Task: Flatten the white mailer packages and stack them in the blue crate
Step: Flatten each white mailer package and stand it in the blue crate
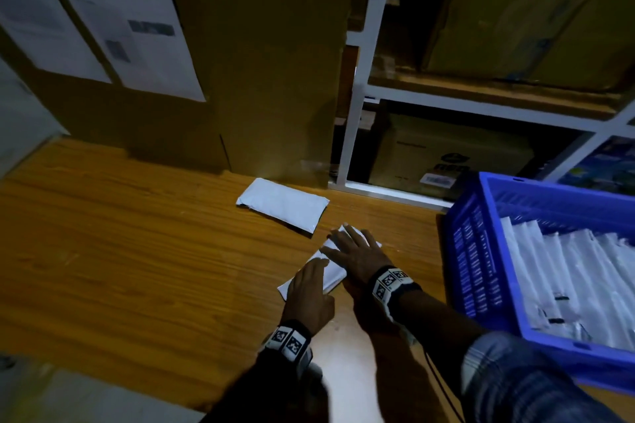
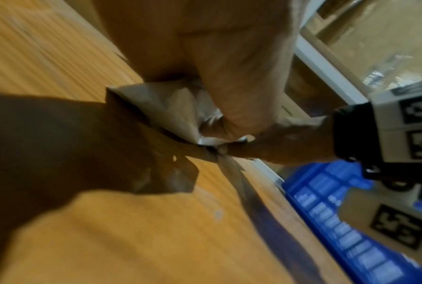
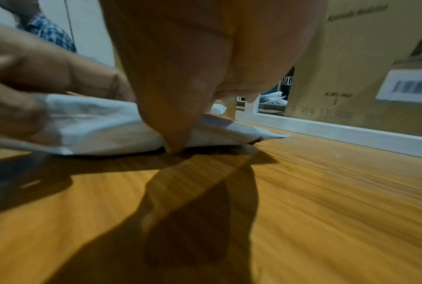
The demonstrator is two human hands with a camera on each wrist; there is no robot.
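Now both hands lie on one white mailer [image 1: 330, 272] on the wooden tabletop [image 1: 137, 251], just left of the blue crate [image 1: 481, 285]. The left hand [image 1: 309, 295] covers the mailer's near end, fingers straight and close together, palm down. The right hand [image 1: 357, 254] presses the far end with its fingers spread wide and flat — nothing is gripped by either hand. From the right wrist view the mailer [image 3: 103, 126] still looks puffy under the palm, its edge lifted a little off the wood, with the thumb tip down against its near edge. The left wrist view shows crumpled white film [image 2: 166, 111] under the hand, though blur hides finer detail.

A second mailer [image 1: 282, 207] lies flat on the tabletop farther off, apart from the hands and close to the foot of a tall cardboard box [image 1: 261, 62]. Inside the crate, white mailers [image 1: 577, 285] are already laid in overlapping rows. Behind it stands a white shelf frame [image 1: 364, 86] with more cardboard boxes — one on the low shelf [image 1: 446, 154] carries a barcode label. Printed papers [image 1: 103, 10] hang on the cardboard at far left.
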